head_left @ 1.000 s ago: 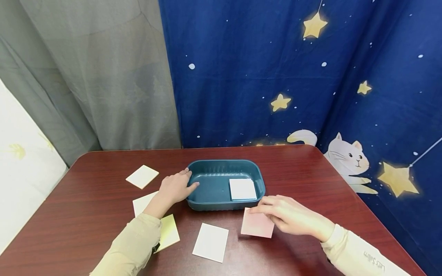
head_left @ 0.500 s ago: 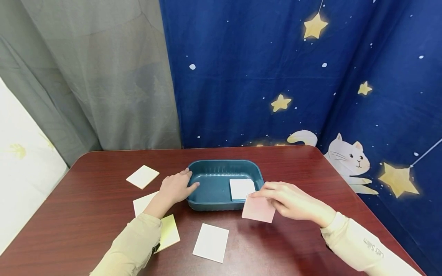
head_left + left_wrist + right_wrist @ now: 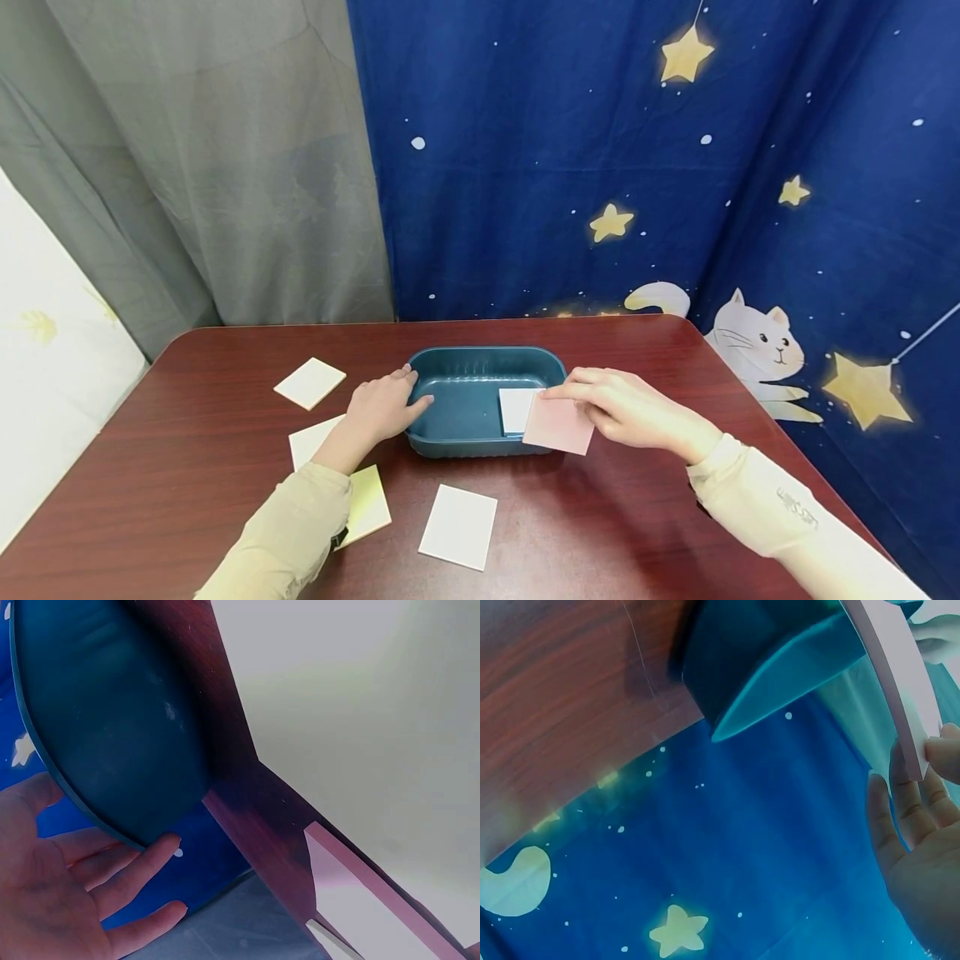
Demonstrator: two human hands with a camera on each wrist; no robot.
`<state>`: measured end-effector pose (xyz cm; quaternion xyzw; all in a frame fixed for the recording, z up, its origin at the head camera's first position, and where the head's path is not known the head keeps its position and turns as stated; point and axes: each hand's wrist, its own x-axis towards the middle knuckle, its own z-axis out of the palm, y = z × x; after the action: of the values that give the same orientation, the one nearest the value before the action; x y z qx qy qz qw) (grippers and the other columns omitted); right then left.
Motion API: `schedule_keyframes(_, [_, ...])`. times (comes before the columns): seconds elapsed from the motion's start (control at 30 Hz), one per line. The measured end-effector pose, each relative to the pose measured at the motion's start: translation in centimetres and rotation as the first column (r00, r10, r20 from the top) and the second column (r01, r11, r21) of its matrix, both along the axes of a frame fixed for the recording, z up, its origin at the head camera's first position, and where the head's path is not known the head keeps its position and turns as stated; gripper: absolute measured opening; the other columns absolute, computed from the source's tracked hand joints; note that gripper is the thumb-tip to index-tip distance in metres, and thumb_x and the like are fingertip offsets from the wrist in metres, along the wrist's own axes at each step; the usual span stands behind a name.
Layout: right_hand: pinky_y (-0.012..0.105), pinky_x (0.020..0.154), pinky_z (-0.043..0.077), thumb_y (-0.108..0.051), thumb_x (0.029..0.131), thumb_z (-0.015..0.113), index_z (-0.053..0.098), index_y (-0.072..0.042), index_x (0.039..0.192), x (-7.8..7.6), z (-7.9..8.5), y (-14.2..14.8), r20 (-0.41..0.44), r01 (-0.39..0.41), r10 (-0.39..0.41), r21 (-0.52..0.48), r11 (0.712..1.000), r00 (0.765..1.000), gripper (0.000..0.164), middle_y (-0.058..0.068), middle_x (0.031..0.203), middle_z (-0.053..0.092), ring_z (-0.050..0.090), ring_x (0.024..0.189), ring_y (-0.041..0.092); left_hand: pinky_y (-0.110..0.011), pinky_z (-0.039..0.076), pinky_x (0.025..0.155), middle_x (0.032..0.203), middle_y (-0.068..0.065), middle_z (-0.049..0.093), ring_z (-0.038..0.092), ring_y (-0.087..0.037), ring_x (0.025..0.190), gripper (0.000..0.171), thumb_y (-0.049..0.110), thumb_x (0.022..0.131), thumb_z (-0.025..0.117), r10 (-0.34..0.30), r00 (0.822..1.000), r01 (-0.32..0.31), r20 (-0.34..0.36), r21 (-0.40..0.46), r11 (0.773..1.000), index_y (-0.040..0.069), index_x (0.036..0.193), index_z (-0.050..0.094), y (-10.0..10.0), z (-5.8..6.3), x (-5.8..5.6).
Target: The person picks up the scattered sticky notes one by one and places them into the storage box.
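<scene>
My right hand (image 3: 637, 412) pinches a pink sticky note pad (image 3: 558, 423) by its edge, thumb on one face and fingers on the other. The pad is tilted and overlaps the right front rim of a dark teal plastic tub (image 3: 465, 446). Inside the tub, at its right, lies a white note pad (image 3: 516, 410), partly hidden behind the pink one. My left hand (image 3: 381, 407) rests at the tub's left end. In the left wrist view its fingers (image 3: 135, 881) are extended against the outside of the rim.
A white pad (image 3: 457, 527) lies in front of the tub. A yellow pad (image 3: 367, 504) and another white pad (image 3: 311, 442) are partly covered by the left arm. A cream pad (image 3: 310, 383) lies further left on the brown table (image 3: 232, 400). Curtains hang behind.
My right hand has lifted the pink pad from the table in front of the tub, up and away from me to the tub's rim. My left hand has stayed in place.
</scene>
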<state>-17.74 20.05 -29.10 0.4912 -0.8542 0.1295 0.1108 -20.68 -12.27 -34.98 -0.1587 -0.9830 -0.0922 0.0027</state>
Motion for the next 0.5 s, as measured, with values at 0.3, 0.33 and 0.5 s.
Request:
schedule_keyframes(0.3, [0.021,0.056,0.037,0.007,0.074,0.045,0.058,-0.019,0.116,-1.4,0.7,-0.4,-0.003,0.017,-0.017,-0.005,1.0,1.0,0.051,-0.01,0.087,0.053,0.044,0.069,0.003,-0.051,0.039,0.083,0.128,-0.02,0.043,0.047,-0.035,0.109,0.059,0.041,0.085,0.052,-0.002,1.0,0.002,-0.003,-0.003,1.0,-0.004,0.123,0.048,0.0,0.0,0.0])
schedule_keyframes(0.33, [0.021,0.056,0.037,0.007,0.074,0.045,0.058,-0.019,0.116,-1.5,0.7,-0.4,-0.006,0.016,-0.016,-0.007,1.0,1.0,0.051,-0.01,0.086,0.053,0.044,0.069,0.003,-0.051,0.039,0.083,0.128,-0.02,0.043,0.047,-0.035,0.109,0.059,0.04,0.085,0.052,-0.001,1.0,0.001,-0.002,-0.001,1.0,-0.004,0.123,0.048,0.0,0.0,0.0])
schedule_keyframes(0.5, [0.021,0.056,0.036,0.006,0.075,0.046,0.059,-0.02,0.116,-2.2,0.9,-0.7,-0.016,0.024,-0.024,-0.009,1.0,1.0,0.05,-0.01,0.084,0.052,0.043,0.07,0.003,-0.051,0.039,0.082,0.128,-0.02,0.043,0.048,-0.035,0.108,0.058,0.04,0.085,0.052,0.002,1.0,-0.002,0.002,0.0,1.0,-0.004,0.123,0.048,0.0,0.1,0.0])
